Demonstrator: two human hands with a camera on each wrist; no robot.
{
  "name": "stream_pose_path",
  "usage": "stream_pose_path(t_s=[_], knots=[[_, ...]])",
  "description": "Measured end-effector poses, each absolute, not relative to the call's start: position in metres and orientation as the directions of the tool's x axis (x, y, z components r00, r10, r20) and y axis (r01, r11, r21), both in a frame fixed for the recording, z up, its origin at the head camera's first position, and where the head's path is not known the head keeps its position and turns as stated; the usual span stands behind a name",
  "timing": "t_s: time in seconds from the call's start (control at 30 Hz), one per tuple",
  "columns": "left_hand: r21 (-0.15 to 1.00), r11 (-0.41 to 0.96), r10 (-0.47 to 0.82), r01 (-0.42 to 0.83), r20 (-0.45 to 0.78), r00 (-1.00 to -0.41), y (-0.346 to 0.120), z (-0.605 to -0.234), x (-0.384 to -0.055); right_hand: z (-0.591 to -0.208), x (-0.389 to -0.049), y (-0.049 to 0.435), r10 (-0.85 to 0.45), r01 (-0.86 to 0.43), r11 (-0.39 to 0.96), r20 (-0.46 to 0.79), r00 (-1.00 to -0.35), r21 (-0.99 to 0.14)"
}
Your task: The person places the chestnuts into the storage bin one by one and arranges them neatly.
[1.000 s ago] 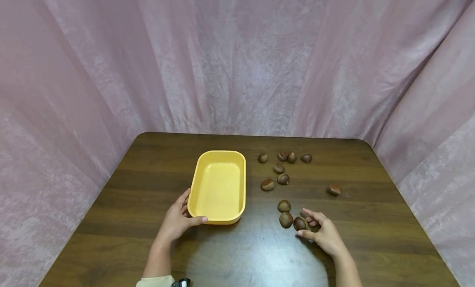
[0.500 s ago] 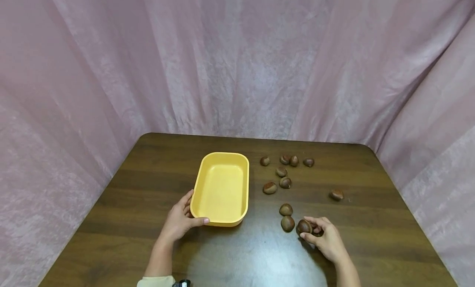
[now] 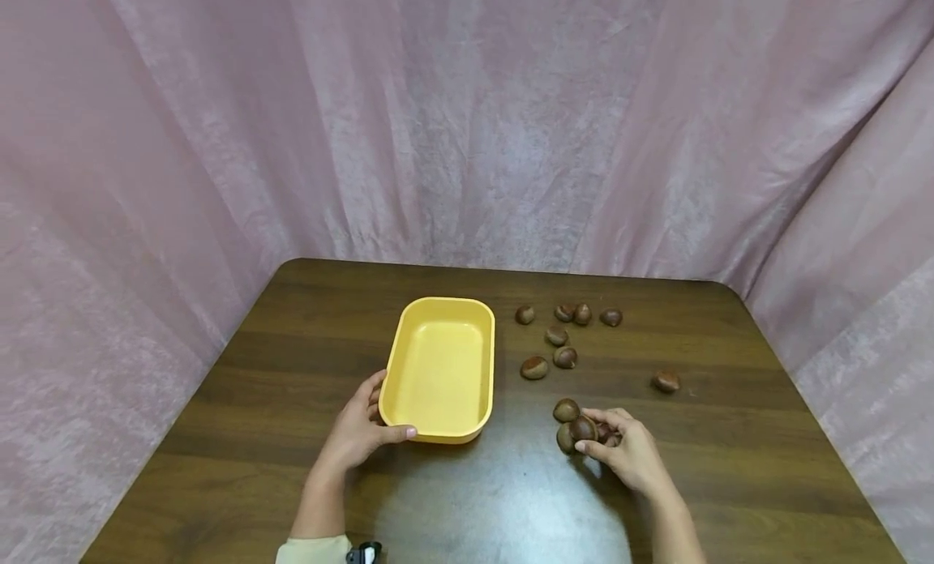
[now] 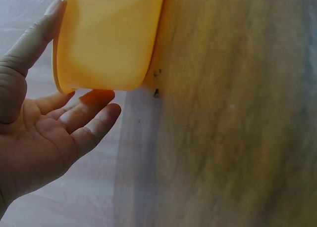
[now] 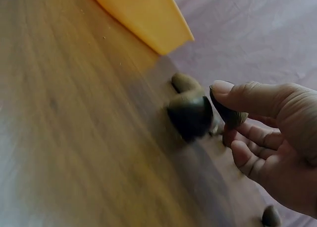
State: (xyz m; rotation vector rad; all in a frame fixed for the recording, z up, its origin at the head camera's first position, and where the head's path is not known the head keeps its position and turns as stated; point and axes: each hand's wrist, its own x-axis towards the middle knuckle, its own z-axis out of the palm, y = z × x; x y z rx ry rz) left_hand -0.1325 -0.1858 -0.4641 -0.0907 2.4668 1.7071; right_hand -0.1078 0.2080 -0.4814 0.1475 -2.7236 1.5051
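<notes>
A yellow plastic container (image 3: 438, 369) stands left of the table's middle, nothing inside it. My left hand (image 3: 353, 434) grips its near left corner, thumb along the front rim and fingers against the side; the left wrist view shows the fingertips at the container (image 4: 109, 39). My right hand (image 3: 631, 455) pinches a brown chestnut (image 3: 583, 429) between thumb and fingers. A reddish-brown shape shows among its other fingers. The held chestnut (image 5: 230, 111) appears above the table in the right wrist view. It overlaps a chestnut (image 3: 565, 438) lying beside another chestnut (image 3: 566, 410).
Several more chestnuts lie farther back, among them one chestnut (image 3: 534, 368) right of the container and one chestnut (image 3: 611, 317) near the back. A lone chestnut (image 3: 666, 382) sits farther right. Pink curtains (image 3: 467, 126) hang behind the dark wooden table (image 3: 241, 402).
My right hand has closed its thumb and fingers on the chestnut and carried it slightly left, over the chestnut beside it. The left hand keeps its grip on the container.
</notes>
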Motion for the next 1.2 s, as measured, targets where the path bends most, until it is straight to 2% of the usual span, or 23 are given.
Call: stream_pose_path(t_s=[0.13, 0.4, 0.7, 1.2], knots=[[0.923, 0.361, 0.029, -0.130, -0.151, -0.988, -0.185, -0.461, -0.134, -0.476, -0.121, 0.200, -0.112, -0.095, 0.493, 0.045, -0.993, -0.865], [0.927, 0.354, 0.022, -0.120, -0.136, -0.990, -0.184, -0.459, -0.136, -0.462, -0.148, 0.187, -0.191, -0.231, 0.495, 0.155, -0.969, -0.837], [0.918, 0.363, -0.001, -0.159, -0.171, -0.985, -0.184, -0.462, -0.133, -0.447, -0.168, 0.175, -0.270, -0.273, 0.473, 0.157, -0.950, -0.838], [0.926, 0.349, 0.001, -0.144, -0.154, -0.988, -0.180, -0.458, -0.132, -0.429, -0.203, 0.144, -0.374, -0.309, 0.414, 0.150, -0.915, -0.856]])
